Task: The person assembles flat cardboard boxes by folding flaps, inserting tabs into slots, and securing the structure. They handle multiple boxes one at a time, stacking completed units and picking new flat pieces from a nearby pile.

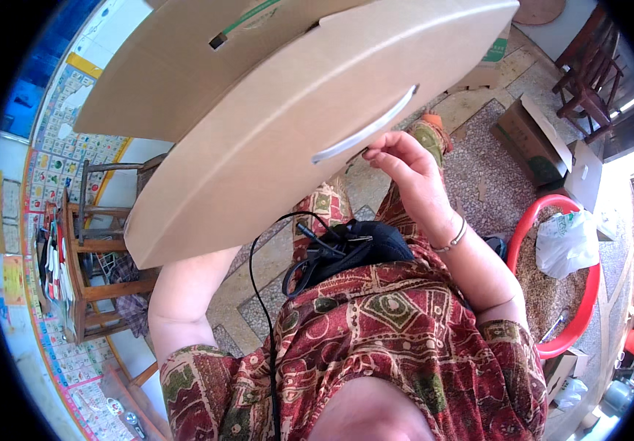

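Observation:
A large brown cardboard box [258,162] is right in front of me, its near panel tilted across the upper middle of the view. Set in that panel is a curved white plastic handle [373,125]. My right hand [414,175], a bracelet at its wrist, is just below the handle with thumb and fingertips pressed together at the cardboard. Whatever is in the pinch is too small to make out. My left forearm [190,288] goes behind the box, which hides my left hand. Behind the panel rises another brown cardboard piece [162,81] with a green print.
On the right stands a red-rimmed round tub [590,294] with brown grainy contents and a white plastic bag [568,244]. Beyond it an open cardboard box [534,140] sits near a dark wooden chair [587,92]. A wooden chair [111,290] is at the left. A black cable [264,294] hangs before me.

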The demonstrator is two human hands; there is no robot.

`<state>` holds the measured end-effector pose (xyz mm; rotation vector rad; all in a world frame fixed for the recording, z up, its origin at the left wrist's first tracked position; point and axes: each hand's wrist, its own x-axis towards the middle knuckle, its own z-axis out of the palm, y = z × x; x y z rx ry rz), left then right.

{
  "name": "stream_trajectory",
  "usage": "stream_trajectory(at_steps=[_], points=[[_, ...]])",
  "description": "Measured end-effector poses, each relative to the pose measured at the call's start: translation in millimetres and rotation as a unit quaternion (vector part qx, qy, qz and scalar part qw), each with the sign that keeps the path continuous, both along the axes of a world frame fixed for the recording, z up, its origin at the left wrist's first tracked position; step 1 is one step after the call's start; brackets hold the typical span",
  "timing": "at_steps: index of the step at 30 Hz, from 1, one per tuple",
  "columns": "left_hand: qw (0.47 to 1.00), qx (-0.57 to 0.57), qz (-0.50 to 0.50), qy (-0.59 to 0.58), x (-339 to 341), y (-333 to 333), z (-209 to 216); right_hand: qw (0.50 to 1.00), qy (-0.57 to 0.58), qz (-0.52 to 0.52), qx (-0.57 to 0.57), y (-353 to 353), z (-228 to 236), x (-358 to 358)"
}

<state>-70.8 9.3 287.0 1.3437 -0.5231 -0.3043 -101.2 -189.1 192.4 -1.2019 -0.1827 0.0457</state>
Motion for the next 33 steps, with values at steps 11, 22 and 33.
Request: stream_trajectory(at_steps=[11,22,33], points=[[0.996,-0.050,0.067,0.004,-0.3,33.1,4.2,0.887,-0.331,-0.148,-0.286,24.2,6.6,7.3],[0.989,-0.090,0.117,-0.001,-4.2,40.6,-1.4,0.876,-0.364,-0.068,-0.310,12.8,14.2,14.5],[0.970,-0.162,0.183,-0.006,-7.4,59.7,-0.8,0.879,-0.370,-0.050,-0.297,15.6,10.1,27.5]])
